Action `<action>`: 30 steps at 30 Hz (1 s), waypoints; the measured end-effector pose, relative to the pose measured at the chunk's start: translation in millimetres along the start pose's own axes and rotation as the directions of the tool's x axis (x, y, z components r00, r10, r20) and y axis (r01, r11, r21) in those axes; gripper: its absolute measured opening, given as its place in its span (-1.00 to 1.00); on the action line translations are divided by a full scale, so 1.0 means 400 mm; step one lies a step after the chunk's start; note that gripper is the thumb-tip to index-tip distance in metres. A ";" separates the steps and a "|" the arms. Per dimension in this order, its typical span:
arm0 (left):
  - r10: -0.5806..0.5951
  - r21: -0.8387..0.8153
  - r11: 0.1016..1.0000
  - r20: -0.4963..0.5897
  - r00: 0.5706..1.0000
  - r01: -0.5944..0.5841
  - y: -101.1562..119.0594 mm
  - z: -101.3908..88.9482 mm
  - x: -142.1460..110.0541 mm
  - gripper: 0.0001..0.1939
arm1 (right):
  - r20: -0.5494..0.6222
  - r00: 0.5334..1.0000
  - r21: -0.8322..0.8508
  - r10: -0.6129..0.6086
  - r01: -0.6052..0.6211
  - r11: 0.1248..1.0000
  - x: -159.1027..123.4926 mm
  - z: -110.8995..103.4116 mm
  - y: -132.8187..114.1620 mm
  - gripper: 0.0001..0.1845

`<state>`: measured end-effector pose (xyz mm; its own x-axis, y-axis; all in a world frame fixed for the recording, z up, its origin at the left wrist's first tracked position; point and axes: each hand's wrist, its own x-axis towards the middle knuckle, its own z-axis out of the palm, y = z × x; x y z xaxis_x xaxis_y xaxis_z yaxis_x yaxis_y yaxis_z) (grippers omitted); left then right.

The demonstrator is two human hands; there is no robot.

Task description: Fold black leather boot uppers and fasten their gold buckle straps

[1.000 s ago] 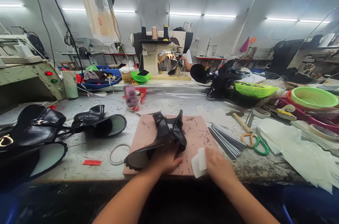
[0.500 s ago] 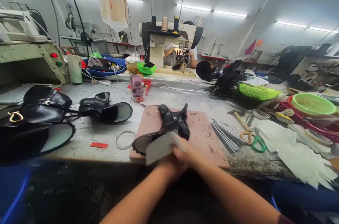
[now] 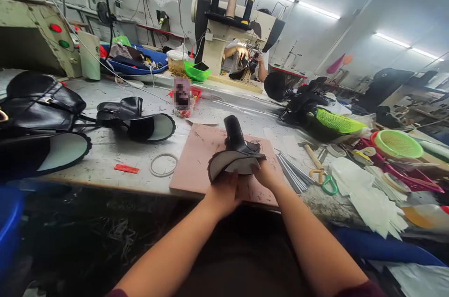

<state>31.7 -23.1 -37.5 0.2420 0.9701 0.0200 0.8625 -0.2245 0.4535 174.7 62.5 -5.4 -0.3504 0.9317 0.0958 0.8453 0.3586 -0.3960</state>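
Observation:
A black leather boot upper (image 3: pixel 234 133) stands over the pink board (image 3: pixel 189 156), its scalloped lower edge flared toward me. Against its grey lining rests a pale, stiff-looking lining piece (image 3: pixel 242 165). My left hand (image 3: pixel 224 194) is closed on the near edge, thumb on the pale piece and fingers partly hidden beneath. At the right end, my right hand (image 3: pixel 265 174) pinches the upper and the pale piece together. More black boot uppers (image 3: pixel 135 119) lie at the left with their pale linings showing.
A tape ring (image 3: pixel 163 164) and a red strip (image 3: pixel 126 168) lie left of the board. To the right are grey strips (image 3: pixel 293 173), green-and-orange scissors (image 3: pixel 329 184), a hammer (image 3: pixel 313 156) and white pieces (image 3: pixel 365 194). Across the bench, another person's hands (image 3: pixel 242 52) work at a sewing machine.
The pale piece has gone from above the boot upper to lying against its lining. The upper has turned, and my hands have spread apart to grip its edge. The view has shifted.

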 end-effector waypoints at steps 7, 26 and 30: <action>-0.027 0.012 1.000 -0.013 1.000 0.027 0.008 0.003 0.006 -0.26 | 0.023 0.996 0.044 0.086 -0.087 0.995 0.007 -0.014 -0.001 -0.38; 0.007 0.040 0.999 -0.145 0.989 -0.001 -0.013 0.061 0.027 -0.35 | -0.069 0.994 0.019 -0.080 0.081 0.997 -0.020 -0.001 -0.007 -0.29; -0.021 0.041 0.999 -0.137 0.990 0.027 0.010 0.032 0.038 -0.39 | -0.080 0.991 -0.014 -0.110 0.109 0.994 -0.030 -0.004 -0.041 -0.29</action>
<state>44.7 -10.3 -46.7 0.1602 0.9782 0.1322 0.8864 -0.2015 0.4168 165.6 45.5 1.3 -0.4073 0.8884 0.2115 0.8077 0.4586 -0.3707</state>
